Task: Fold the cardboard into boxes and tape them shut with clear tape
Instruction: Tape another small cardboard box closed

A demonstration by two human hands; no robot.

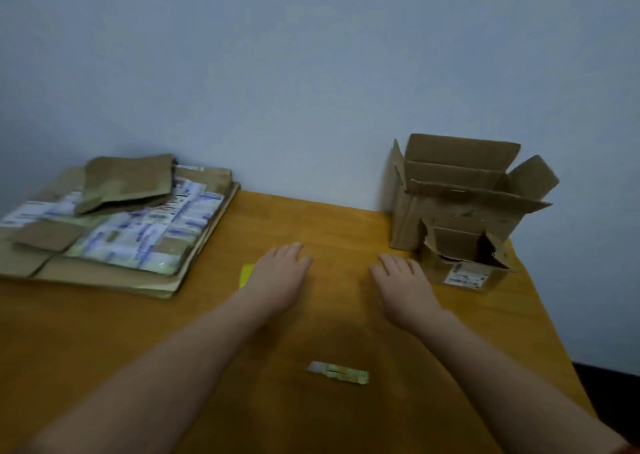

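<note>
Early stage — flattened cardboard stack (pixel 104 242) at left of tabletop (pixel 166 342), unfolded. Large box (pixel 457 197) and small torn box (pixel 465 266) at right, tops open, untaped. Left grip (pixel 277 277), right grip (pixel 403 285) spread flat between, empty — no tape roll visible.

Flattened cardboard (pixel 104 245), plastered with white shipping labels, lies stacked at the left rear of the worktop (pixel 346 225). At the right rear a large brown box (pixel 460 197) stands upright, flaps open, with a smaller torn-edged box (pixel 464 263) touching its front.
</note>
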